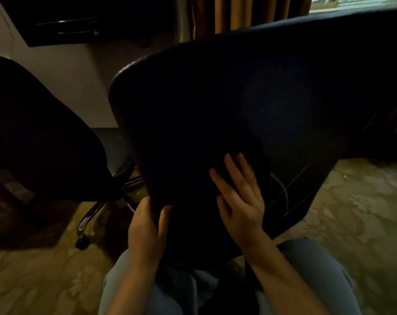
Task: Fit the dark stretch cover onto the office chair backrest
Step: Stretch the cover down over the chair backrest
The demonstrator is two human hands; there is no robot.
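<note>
Our left hand point(145, 226) grips the cover point(193, 123) edge nearest us; our right hand point(240, 201) presses flat, with the backrest point(306, 178) bare just beyond it.

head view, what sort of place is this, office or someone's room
Likely a furnished room in a hotel or home rather than an open office: patterned carpet, heavy curtains beside a window, and a second office chair on castors.

Dark cover point(193, 110) on chair backrest point(292, 189)
Tilted, the backrest fills the centre and right; the cover wraps its left part, and the lower-right shell is bare with thin pale lines.
</note>
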